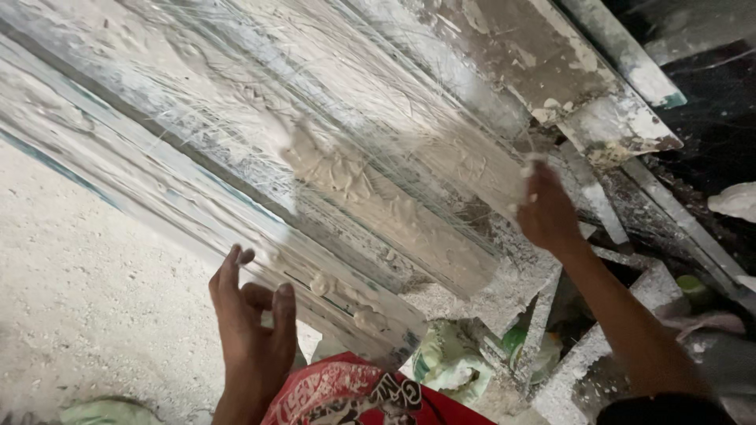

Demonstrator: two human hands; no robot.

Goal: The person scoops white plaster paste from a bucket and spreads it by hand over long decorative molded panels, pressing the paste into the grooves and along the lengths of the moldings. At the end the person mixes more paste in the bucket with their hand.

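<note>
Bare floor (pixel 87 299) at left, open room there. Left hand (pixel 252 323) fingers spread, empty, at near edge of long plaster mould (pixel 354 197). Glass fibre strands (pixel 315 118) lie across wet plaster. Right hand (pixel 547 208) pinches strand ends at mould's far edge; crowded boards (pixel 614 118) beyond.

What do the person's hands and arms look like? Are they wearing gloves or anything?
No gloves. Both hands are bare. The left hand has pale, dusty plaster on its fingertips. The right hand has white plaster blobs stuck on its fingertips too, and the right arm is bare and slim, with no sleeve, watch or ring showing. Red cloth with a white and black print shows below the hands.
</note>
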